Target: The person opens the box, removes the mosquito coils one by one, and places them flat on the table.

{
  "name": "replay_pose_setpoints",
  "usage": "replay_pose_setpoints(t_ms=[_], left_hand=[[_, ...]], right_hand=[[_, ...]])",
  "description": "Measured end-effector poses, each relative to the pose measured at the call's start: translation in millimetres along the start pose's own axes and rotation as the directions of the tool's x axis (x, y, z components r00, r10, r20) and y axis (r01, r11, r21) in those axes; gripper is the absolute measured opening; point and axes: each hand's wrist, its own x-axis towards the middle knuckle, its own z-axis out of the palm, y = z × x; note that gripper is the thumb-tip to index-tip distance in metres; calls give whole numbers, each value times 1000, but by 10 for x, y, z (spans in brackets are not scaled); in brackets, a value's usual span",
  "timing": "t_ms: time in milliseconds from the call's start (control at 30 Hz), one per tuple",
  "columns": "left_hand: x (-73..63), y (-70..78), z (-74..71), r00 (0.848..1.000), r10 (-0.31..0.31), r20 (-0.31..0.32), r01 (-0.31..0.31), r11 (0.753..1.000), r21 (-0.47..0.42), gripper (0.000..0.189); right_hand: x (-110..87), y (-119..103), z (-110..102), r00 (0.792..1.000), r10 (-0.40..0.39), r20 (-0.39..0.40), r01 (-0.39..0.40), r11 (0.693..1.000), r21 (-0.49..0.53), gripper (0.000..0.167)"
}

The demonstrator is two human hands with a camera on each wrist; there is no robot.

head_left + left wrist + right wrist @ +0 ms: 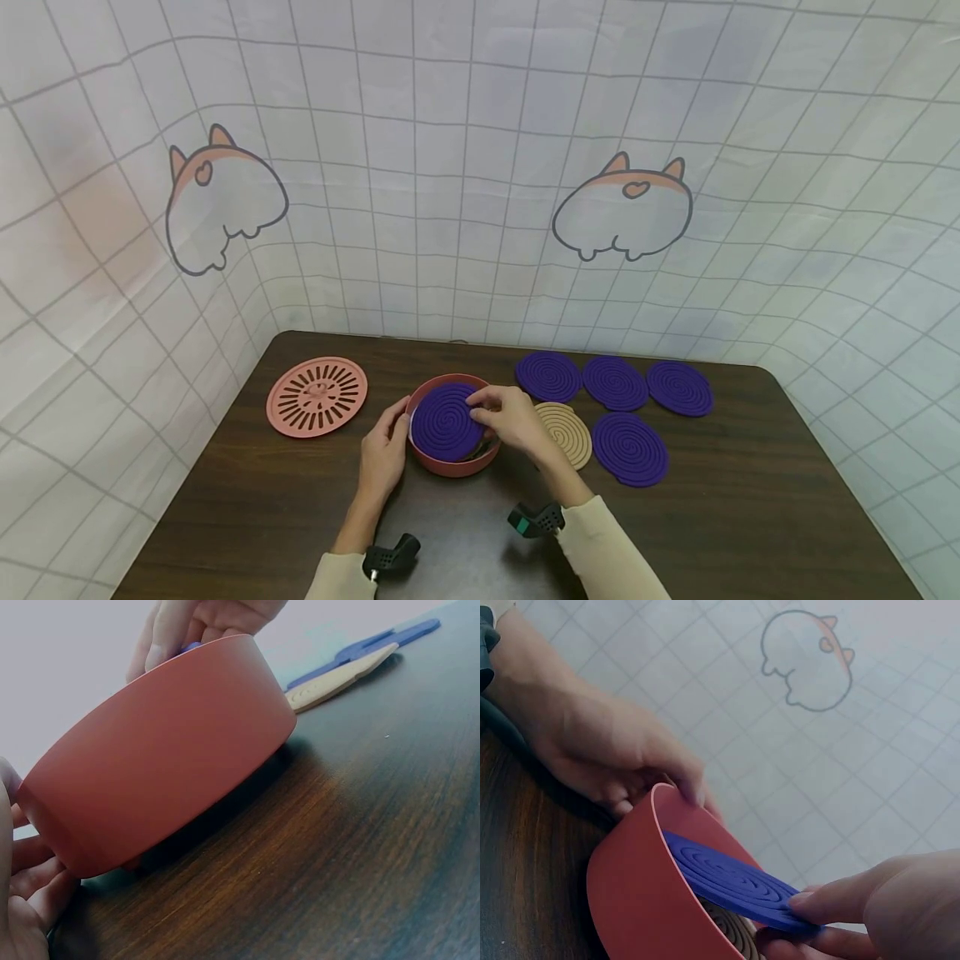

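A round red mosquito coil box (450,470) stands near the table's middle. My left hand (384,454) grips its left side, thumb at the rim. Between thumb and fingers, my right hand (512,417) pinches the edge of a purple mosquito coil (447,423). That coil slants into the box mouth, its far edge below the rim in the right wrist view. Under it a brownish coil (726,924) shows inside the box, mostly hidden. Just right of the box lies a tan coil (564,435), partly behind my right hand.
Three purple coils lie in a row at the back right: one left (548,377), one middle (616,383), one right (680,388). Another purple coil (630,450) lies nearer. A pink slotted lid (300,417) rests at the back left. A white gridded curtain (450,208) hangs behind the dark wooden table (720,517).
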Motion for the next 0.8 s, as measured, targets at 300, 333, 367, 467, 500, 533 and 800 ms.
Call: replay_pose_setpoints(t_ms=[300, 333, 367, 467, 500, 533, 800], left_hand=[[-5, 5, -7, 1000, 3, -1, -3, 1000, 6, 34], [-5, 7, -7, 1000, 3, 0, -3, 1000, 6, 34], [-5, 8, -6, 1000, 3, -1, -3, 1000, 7, 34], [-7, 12, -7, 1000, 4, 2, -4, 1000, 8, 35], [-7, 15, -7, 1000, 4, 2, -4, 1000, 7, 35], [-8, 19, -8, 1000, 5, 3, -5, 1000, 6, 35], [-8, 27, -10, 1000, 1, 7, -1, 1000, -5, 35]], right_hand=[[5, 28, -15, 998, -20, 60, 16, 999, 52, 21], [4, 31, -13, 998, -24, 57, 21, 999, 50, 21], [6, 35, -11, 998, -27, 55, 24, 998, 50, 21], [1, 39, -6, 998, -29, 48, 26, 998, 57, 20], [-2, 38, -5, 999, -28, 46, 26, 998, 64, 20], [-5, 37, -3, 999, -27, 43, 23, 997, 71, 20], [-7, 72, 24, 999, -34, 1, 34, 992, 119, 20]])
